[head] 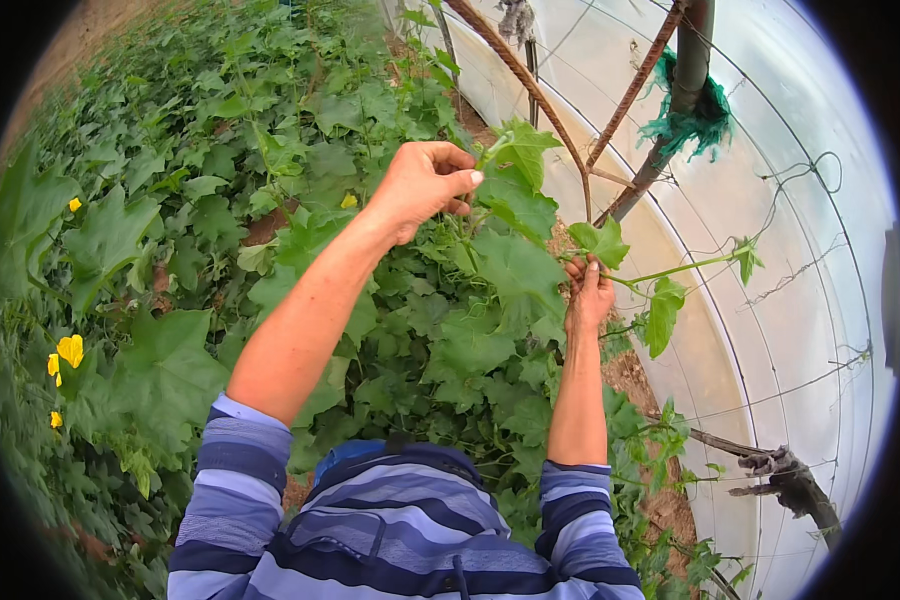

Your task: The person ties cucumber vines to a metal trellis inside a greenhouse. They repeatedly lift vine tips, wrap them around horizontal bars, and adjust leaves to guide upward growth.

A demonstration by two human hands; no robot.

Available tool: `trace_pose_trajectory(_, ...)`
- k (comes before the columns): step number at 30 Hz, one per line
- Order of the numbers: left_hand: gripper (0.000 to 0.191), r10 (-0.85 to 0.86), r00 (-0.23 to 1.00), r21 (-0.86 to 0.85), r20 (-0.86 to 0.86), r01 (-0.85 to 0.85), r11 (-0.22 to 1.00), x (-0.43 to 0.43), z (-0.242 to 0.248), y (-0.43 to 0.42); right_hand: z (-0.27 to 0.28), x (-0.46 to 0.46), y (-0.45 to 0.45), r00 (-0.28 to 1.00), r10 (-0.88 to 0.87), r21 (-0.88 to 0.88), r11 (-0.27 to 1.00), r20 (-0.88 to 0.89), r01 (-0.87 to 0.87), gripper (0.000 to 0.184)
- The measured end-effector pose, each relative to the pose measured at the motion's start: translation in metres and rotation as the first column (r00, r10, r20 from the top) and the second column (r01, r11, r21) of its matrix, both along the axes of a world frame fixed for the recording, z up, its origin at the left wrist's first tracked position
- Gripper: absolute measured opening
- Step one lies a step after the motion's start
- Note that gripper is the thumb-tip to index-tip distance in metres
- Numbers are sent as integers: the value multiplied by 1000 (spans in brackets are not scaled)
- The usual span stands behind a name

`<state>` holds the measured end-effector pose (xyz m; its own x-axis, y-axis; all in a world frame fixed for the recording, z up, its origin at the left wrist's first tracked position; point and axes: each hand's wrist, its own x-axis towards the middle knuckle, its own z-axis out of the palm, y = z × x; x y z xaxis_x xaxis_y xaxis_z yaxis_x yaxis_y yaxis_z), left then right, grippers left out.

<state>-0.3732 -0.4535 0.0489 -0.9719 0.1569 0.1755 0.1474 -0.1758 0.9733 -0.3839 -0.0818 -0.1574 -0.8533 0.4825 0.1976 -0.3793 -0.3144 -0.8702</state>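
My left hand (427,184) is raised over the foliage, with thumb and fingertips closed at a pale green vine shoot (499,144). Young lobed leaves (526,156) stand out just beyond those fingertips. Lower and to the right, my right hand (591,294) pinches a thin vine stem between thumb and fingers. A bright leaf (604,241) rises above that thumb. From this hand a long green side shoot (679,268) runs right towards the plastic wall, with a drooping leaf (664,315) on it. Broad leaves (521,270) fill the space between both hands and hide the lower stems.
A rusty rebar rod (521,71) and a grey metal pipe (656,161), wrapped with frayed green netting (694,112), cross at upper right. Wires line the plastic sheet wall (795,300). A broken wooden branch (784,472) juts in lower right. Dense vines with yellow flowers (70,350) spread left.
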Motion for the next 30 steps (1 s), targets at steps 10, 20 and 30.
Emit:
trace_pose_trajectory(10,20,148,988,-43,-40,-149,988,-29,17,-62,76,37,25,962,-215,195,949,-169,247,26)
trace_pose_trajectory(20,29,311,924,-174,-223,-352,920,-46,50,-108,124,75,2,935,-306,437,827,-179,355,27)
trace_pose_trajectory(30,26,544,651,-212,-530,-723,658,-77,40,-94,137,186,-16,893,-448,794,528,-42,302,26)
